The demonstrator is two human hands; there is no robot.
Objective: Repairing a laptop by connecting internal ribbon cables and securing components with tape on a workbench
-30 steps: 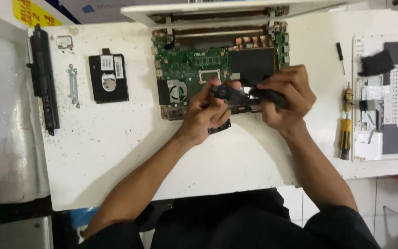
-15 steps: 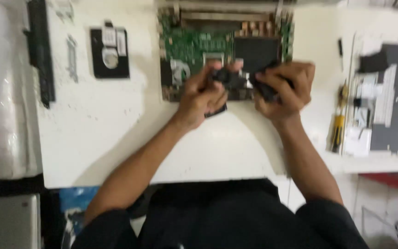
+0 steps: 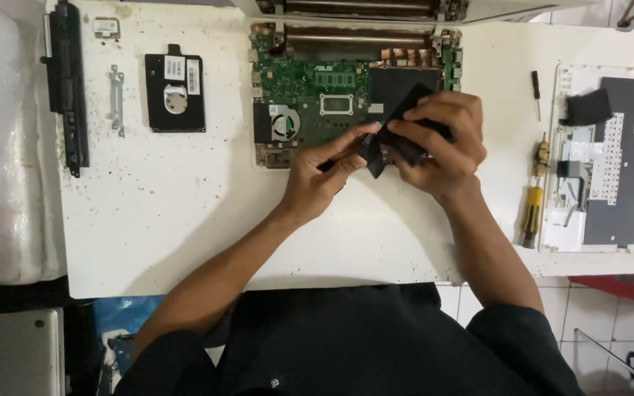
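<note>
An opened laptop base with a green circuit board (image 3: 310, 95) and a small fan (image 3: 283, 123) lies at the far middle of the white table (image 3: 185, 213). Just in front of it both my hands hold a black flat piece (image 3: 394, 125) lifted over the board's right part. My right hand (image 3: 442, 139) grips its upper end. My left hand (image 3: 324, 172) pinches its lower left corner between thumb and fingers.
A black hard drive (image 3: 175, 93), a metal bracket (image 3: 117, 99) and a long black battery (image 3: 65, 81) lie at the left. A yellow-handled screwdriver (image 3: 533, 209), a thin black screwdriver (image 3: 536, 84) and a white keyboard panel (image 3: 603, 158), underside up, lie at the right.
The black piece has been turned and lifted a little, and my hands have shifted with it in front of the board. The view has moved slightly.
</note>
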